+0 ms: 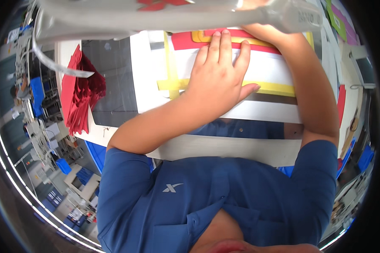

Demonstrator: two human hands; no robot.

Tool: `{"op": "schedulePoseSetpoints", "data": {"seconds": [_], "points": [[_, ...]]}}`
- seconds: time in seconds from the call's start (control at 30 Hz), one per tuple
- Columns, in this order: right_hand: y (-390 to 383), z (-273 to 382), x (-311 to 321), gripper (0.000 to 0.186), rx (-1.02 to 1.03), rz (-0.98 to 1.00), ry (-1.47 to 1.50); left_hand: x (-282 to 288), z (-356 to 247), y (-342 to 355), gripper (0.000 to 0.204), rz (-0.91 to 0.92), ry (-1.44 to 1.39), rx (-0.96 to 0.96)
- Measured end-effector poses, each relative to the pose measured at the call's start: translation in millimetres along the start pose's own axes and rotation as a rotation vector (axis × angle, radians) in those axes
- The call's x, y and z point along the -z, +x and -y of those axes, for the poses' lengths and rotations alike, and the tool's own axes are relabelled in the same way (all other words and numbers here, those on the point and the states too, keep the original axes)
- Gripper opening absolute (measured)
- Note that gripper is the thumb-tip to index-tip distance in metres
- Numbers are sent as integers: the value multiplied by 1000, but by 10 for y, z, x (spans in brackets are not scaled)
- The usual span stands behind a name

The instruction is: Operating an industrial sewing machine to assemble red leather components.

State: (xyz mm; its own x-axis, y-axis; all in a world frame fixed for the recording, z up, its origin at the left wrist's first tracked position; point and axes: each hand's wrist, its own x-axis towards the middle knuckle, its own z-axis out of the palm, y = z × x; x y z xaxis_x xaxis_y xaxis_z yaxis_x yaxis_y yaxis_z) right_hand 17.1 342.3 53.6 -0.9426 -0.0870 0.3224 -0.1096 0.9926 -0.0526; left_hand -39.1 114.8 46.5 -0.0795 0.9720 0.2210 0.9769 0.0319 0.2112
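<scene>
My left hand (221, 69) lies flat with its fingers spread, palm down. Under its fingertips is a strip of red fabric (185, 42), next to a yellow-edged slot (197, 37) in a white sheet (185, 61). Yellow tape (274, 89) runs across that sheet below the hand. My right hand (261, 33) reaches in from the right to the far side of the red fabric. Its fingers are mostly hidden behind a pale, blurred machine-like piece (156, 19), so I cannot see whether they hold anything.
A stack of red fabric pieces (82, 92) hangs at the table's left, beside a dark panel (114, 84). A shiny metal strip (240, 128) lies along the near side of the white table (223, 147). Scissors (354, 123) lie at the right edge, close to more red fabric (341, 101).
</scene>
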Motion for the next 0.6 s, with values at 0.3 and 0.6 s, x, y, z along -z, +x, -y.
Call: {"op": "schedulePoseSetpoints", "data": {"seconds": [0.3,0.6], "points": [[255,-49,-311,42,91,33,473,-42,97,-40,90,5,8,20],[127,65,-349,39,62,19,960,4,104,-44,91,57,44,38]]}}
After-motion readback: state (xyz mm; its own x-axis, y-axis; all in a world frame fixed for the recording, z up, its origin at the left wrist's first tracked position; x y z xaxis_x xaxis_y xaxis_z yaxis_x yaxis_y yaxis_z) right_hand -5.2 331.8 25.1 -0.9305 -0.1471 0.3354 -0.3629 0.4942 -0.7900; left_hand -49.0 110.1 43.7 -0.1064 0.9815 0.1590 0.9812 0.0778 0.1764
